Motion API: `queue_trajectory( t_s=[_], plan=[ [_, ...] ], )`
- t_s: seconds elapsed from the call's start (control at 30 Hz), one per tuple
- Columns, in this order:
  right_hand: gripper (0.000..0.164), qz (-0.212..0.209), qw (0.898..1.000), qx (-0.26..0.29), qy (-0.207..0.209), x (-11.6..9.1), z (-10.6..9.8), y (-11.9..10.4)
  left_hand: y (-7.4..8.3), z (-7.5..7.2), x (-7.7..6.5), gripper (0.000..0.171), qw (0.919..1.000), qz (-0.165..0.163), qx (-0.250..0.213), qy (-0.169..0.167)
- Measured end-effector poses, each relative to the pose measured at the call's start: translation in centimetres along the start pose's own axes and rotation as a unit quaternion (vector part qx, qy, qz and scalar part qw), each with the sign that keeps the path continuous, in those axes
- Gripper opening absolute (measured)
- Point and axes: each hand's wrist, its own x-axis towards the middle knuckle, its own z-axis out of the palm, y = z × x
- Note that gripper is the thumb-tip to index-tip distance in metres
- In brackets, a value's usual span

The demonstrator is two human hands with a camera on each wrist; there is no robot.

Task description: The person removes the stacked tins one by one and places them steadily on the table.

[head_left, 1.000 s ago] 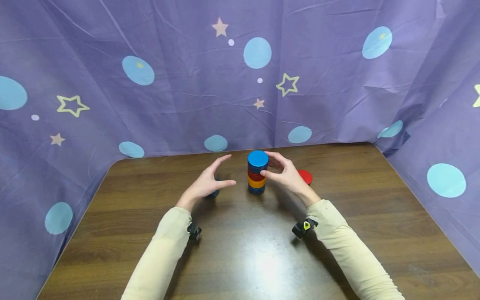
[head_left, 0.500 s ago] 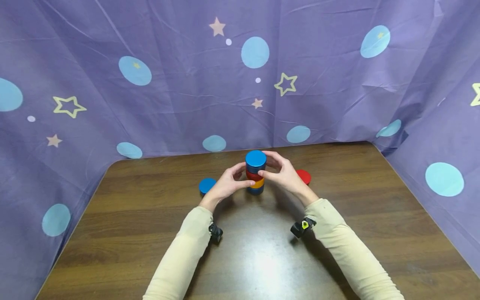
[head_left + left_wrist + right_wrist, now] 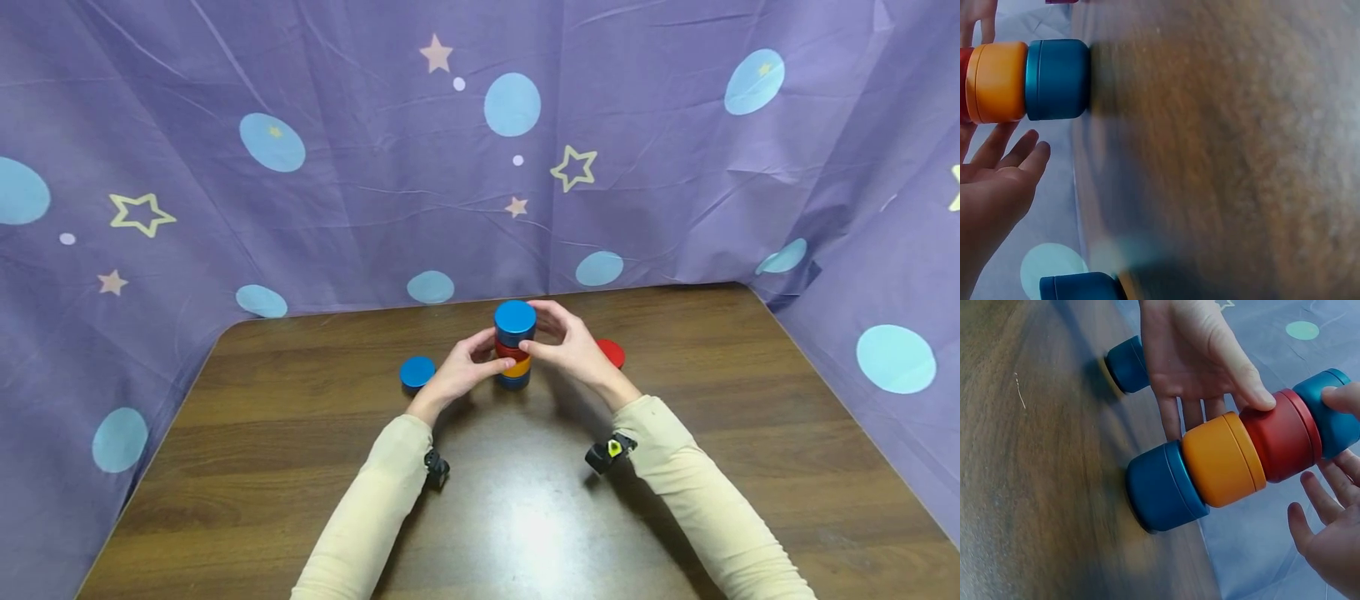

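Observation:
An upright stack of lidded round canisters stands toward the back of the table. From the bottom it runs blue (image 3: 1163,490), orange (image 3: 1219,462), red (image 3: 1279,440), then blue (image 3: 515,318) at the top. My right hand (image 3: 576,352) grips the top blue canister from the right, its thumb across the front near the lower rim. From the left, my left hand (image 3: 459,372) holds the stack at the red canister, thumb in front near the orange lid; its other fingers reach behind and are partly hidden.
Left of the stack, a separate blue canister (image 3: 417,372) sits on the wooden table (image 3: 285,450). A red round-topped item (image 3: 611,353) lies behind my right hand, partly covered. A purple curtain (image 3: 360,217) with stars and dots hangs around the table's back and sides.
My left hand has moved right, from beside the separate blue canister to the stack, and its fingers have closed round it. The right hand has stayed at the top canister.

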Motion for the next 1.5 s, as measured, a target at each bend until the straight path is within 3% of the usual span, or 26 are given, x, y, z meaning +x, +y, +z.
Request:
queue_trajectory(
  t_s=[0.5,1.0,1.5],
  plan=[
    [0.055,-0.03,0.999,-0.028,0.031,-0.3,-2.3,-0.3,0.0,-0.2,0.1,0.052,0.9999,-0.012,0.009,0.007],
    [0.051,0.004,0.996,0.009,0.084,-2.6,-6.4,0.2,-0.3,-0.2,0.3,0.056,0.9998,0.005,0.018,-0.006],
    [0.054,0.041,0.992,-0.011,0.119,-5.4,-9.9,2.3,-0.3,-0.4,0.2,0.055,0.9993,0.0,0.037,-0.002]
  ],
)
